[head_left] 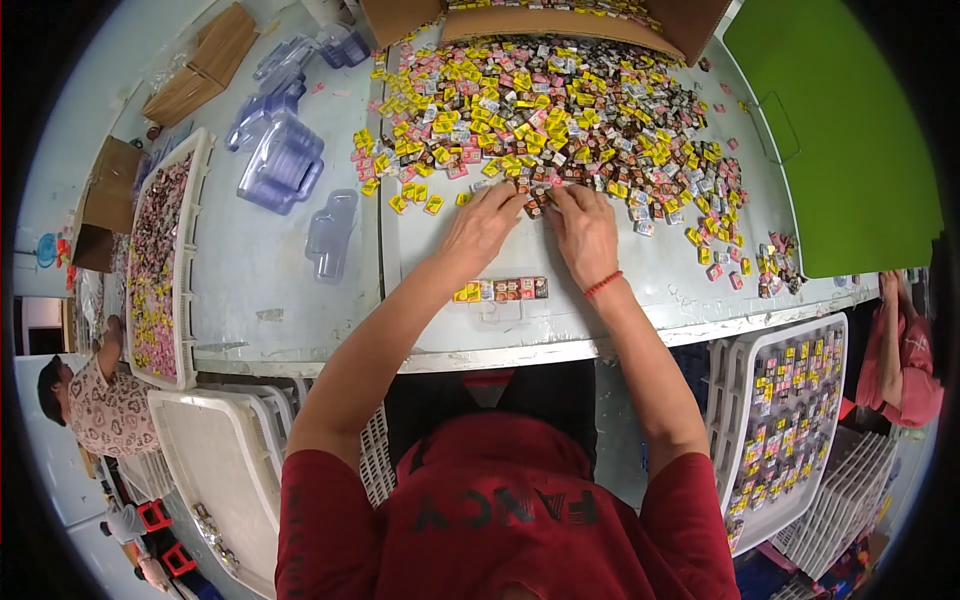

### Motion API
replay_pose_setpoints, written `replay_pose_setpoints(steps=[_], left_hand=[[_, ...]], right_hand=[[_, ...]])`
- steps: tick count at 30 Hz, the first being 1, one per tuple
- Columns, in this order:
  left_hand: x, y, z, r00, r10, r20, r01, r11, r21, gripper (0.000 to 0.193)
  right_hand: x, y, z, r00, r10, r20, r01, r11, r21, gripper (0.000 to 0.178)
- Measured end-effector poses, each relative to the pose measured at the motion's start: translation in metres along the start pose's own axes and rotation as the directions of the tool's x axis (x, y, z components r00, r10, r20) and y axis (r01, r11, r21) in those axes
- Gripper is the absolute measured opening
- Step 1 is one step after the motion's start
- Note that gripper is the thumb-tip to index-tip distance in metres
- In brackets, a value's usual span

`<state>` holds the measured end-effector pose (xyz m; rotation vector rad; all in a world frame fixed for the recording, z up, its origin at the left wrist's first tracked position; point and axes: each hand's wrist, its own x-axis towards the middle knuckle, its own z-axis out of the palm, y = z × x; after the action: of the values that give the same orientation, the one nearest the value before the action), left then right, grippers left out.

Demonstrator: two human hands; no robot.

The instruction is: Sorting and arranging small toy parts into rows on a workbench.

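Observation:
At the near edge of a heap of tiny boxes in yellow, pink, silver and brown, both my hands work close together. My left hand has its fingers curled and pressed at the left side of a few small brown boxes. From the other side my right hand, with a red bracelet at the wrist, closes its fingertips on them. Exactly which boxes each hand grips is partly hidden by the fingers. Nearer to me lies a straight row of small boxes, yellow at the left and mostly brown at the right, by a clear plastic piece.
Clear moulded trays are stacked at the left, with one single tray beside them. An open carton stands behind the heap, a green board at right. White crates flank the table. Other people are at both sides.

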<state>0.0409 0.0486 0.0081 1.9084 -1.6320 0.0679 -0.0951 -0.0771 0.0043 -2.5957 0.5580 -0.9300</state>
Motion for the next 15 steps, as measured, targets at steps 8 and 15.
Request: replay_pose_setpoints(steps=[8, 15], left_hand=[[-0.012, 0.009, 0.001, 0.999, 0.039, -0.015, -0.039, 0.999, 0.014, 0.019], [-0.007, 0.002, 0.001, 1.0, 0.006, 0.004, -0.006, 0.996, -0.084, 0.021]], right_hand=[[-0.028, -0.008, -0.013, 0.999, -0.006, 0.048, 0.008, 1.0, -0.026, 0.02], [0.013, 0.014, -0.021, 0.974, 0.114, 0.194, -0.117, 0.993, 0.004, 0.018]])
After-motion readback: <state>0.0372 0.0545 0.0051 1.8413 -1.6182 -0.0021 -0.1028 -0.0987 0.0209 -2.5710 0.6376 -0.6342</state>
